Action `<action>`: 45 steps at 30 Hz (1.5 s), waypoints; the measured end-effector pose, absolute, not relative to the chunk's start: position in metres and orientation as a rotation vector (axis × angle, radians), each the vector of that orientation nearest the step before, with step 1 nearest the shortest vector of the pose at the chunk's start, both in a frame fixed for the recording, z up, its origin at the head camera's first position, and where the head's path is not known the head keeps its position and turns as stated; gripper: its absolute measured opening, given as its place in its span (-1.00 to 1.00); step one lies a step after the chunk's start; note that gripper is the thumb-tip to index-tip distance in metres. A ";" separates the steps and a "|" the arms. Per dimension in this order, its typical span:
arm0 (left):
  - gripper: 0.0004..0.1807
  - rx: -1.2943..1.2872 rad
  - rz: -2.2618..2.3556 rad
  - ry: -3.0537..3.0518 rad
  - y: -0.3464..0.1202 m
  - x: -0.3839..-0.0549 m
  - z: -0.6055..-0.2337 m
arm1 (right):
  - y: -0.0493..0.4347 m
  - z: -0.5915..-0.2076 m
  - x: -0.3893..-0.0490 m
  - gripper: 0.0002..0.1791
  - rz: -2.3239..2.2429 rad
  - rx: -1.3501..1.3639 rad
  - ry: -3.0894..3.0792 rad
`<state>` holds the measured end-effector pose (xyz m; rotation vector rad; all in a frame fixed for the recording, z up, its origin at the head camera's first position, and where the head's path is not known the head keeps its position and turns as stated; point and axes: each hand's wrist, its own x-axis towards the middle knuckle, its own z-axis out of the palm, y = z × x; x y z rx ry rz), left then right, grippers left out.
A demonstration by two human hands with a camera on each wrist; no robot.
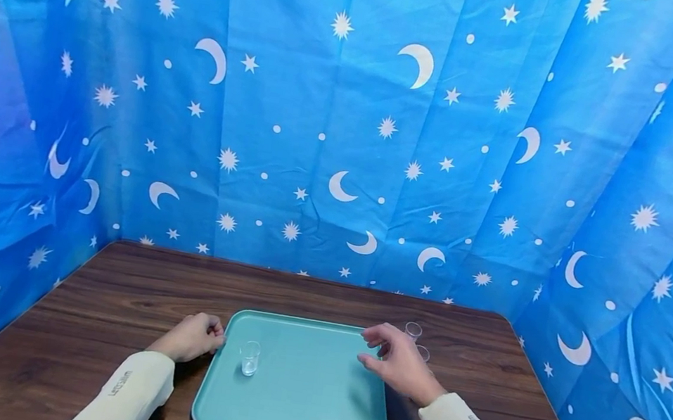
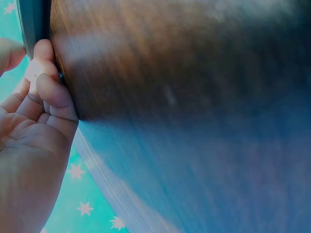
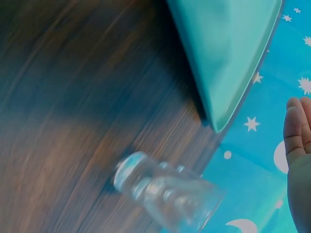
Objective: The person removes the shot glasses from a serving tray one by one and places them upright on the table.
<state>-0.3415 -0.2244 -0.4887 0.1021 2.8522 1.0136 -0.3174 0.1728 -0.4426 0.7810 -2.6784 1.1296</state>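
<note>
A teal tray (image 1: 298, 404) lies on the wooden table, with one small clear glass (image 1: 249, 360) upright on its left part. At the tray's left rim, my left hand (image 1: 192, 338) has its fingers curled; in the left wrist view the thumb and fingertips pinch the tray edge (image 2: 30, 24). Over the tray's right side hovers my right hand (image 1: 396, 363), thumb and fingers apart, holding nothing. Just behind that hand, two more clear glasses stand on the table, the far glass (image 1: 413, 331) and a nearer glass (image 1: 423, 353) mostly hidden by it. They overlap in the right wrist view.
Dark wood tabletop (image 1: 128, 289) surrounds the tray. A blue curtain (image 1: 296, 127) with white moons and stars hangs along the back and both sides of the table.
</note>
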 end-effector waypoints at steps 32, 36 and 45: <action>-0.88 0.127 1.038 2.848 -0.224 -0.338 -0.488 | 0.106 -0.452 -0.319 -0.64 1.191 0.925 -2.680; -0.87 0.131 1.058 2.848 -0.224 -0.336 -0.487 | 0.096 -0.452 -0.318 -0.63 1.190 0.922 -2.694; -0.87 0.131 1.049 2.842 -0.225 -0.336 -0.486 | 0.075 -0.453 -0.315 -0.61 1.235 0.911 -2.729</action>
